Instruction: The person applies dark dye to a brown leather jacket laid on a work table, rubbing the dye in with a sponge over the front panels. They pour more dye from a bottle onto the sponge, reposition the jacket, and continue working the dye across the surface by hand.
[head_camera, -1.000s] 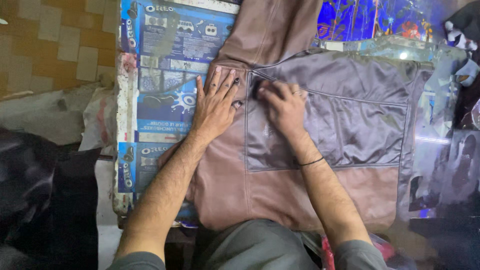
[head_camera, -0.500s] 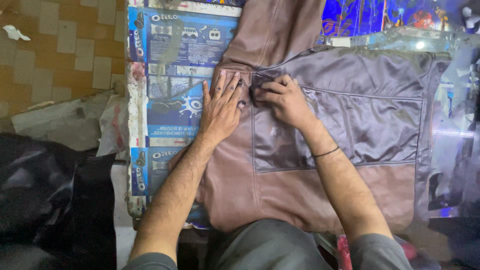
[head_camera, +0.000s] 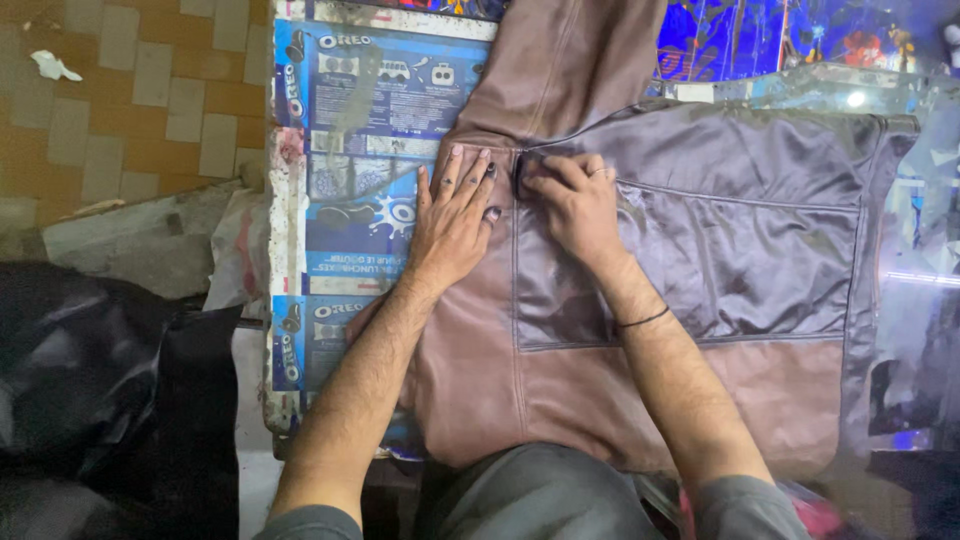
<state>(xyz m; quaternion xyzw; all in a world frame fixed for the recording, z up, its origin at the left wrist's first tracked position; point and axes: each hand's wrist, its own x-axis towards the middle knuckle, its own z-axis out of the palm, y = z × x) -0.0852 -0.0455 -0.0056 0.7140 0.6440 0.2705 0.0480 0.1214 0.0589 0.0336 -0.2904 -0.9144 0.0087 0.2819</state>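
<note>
Two hands on a brown leather piece

Both hands rest on the brown leather piece (head_camera: 470, 370) lying on the table. The left hand (head_camera: 450, 225) is flat with fingers spread, holding nothing. Just beside it, the right hand (head_camera: 575, 205) pinches the grey lining (head_camera: 720, 230) at its corner. Left of the hands, blue printed cardboard (head_camera: 340, 120) covers the table; beyond it is a tiled floor (head_camera: 130, 100).

Brown leather panel (head_camera: 470, 370): smooth, matt. Grey lining panel (head_camera: 740, 240): satin cloth, glossy, faintly creased. Table covering (head_camera: 350, 120): printed, glossy wrapper sheeting, worn.
</note>
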